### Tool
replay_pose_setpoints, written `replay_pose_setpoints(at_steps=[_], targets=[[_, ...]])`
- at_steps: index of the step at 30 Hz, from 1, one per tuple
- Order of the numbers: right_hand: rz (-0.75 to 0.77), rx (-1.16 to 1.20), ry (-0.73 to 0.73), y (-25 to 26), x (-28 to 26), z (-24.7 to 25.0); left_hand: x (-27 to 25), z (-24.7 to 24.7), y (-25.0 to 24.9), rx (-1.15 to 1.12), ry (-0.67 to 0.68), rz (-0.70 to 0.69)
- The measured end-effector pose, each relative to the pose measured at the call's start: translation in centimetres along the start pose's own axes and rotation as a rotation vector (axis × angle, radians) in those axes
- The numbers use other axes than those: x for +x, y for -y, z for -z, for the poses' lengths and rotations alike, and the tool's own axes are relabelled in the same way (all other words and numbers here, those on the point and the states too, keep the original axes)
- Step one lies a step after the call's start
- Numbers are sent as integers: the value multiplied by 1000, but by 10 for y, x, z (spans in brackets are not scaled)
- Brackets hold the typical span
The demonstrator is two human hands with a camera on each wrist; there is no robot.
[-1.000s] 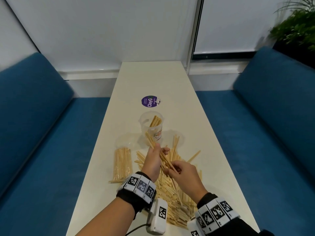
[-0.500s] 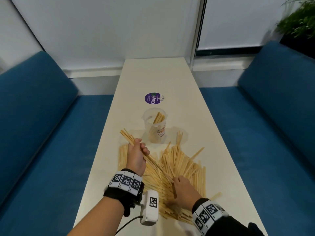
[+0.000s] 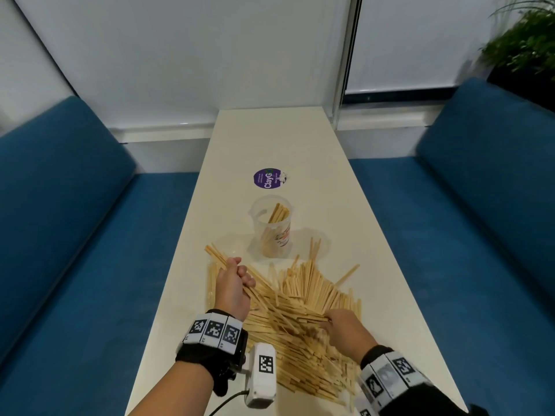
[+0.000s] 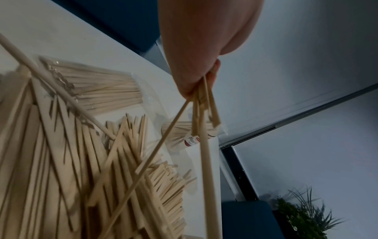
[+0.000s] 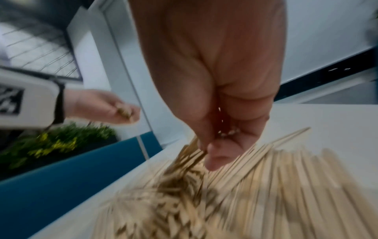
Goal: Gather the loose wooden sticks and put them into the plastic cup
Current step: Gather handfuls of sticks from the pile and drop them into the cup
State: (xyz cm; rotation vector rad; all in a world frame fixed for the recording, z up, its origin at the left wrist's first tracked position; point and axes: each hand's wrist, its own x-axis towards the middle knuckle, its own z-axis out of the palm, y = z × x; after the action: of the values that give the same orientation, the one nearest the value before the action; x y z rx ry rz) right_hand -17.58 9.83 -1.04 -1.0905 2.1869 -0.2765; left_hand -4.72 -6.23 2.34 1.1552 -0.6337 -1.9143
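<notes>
**Gathering another pinch of sticks**

The left hand (image 3: 232,285) grips a small bundle of sticks (image 3: 214,256) at lower centre of the head view, just below the plastic cup (image 3: 271,225), which already holds some. The right hand (image 3: 345,328) pinches a few sticks from the loose pile (image 3: 300,310) on the desk (image 3: 300,139). Aligning them parallel before passing should ease the drop into the cup. Only the left wrist view shows a wrapped pack of sticks (image 4: 98,87) plainly.

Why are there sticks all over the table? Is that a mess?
Yes. A big heap of loose wooden sticks lies scattered, crisscrossed, on the table; only a few stand in the plastic cup. Both hands are picking sticks up: left hand, right hand.
</notes>
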Motion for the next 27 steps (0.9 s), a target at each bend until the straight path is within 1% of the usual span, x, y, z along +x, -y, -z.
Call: replay_pose_setpoints(at_steps=[5, 10, 13, 15, 17, 20, 22, 23, 25, 27], targets=[[-73, 254, -8, -23, -19, 24, -1, 5, 7, 88, -8, 74], [-84, 332, -39, -41, -37, 45, -3, 2, 13, 177, -12, 136], [-56, 388, -59, -42, -45, 54, -5, -2, 17, 205, 12, 198], [-29, 444, -74, -36, -47, 55, -11, -8, 21, 249, 44, 225], [12, 532, -89, -25, -47, 54, -16, -14, 24, 246, 83, 239], [83, 668, -87, -3, -45, 49, -24, -23, 25, 263, 167, 223], [128, 719, -65, 10, -45, 45, -29, -27, 25, 334, 234, 168], [149, 728, -52, 17, -46, 43, -32, -30, 23, 354, 260, 137], [174, 730, -31, 27, -46, 40, -34, -35, 19, 346, 297, 121], [196, 695, -35, 36, -45, 36, -37, -40, 14, 344, 290, 102]])
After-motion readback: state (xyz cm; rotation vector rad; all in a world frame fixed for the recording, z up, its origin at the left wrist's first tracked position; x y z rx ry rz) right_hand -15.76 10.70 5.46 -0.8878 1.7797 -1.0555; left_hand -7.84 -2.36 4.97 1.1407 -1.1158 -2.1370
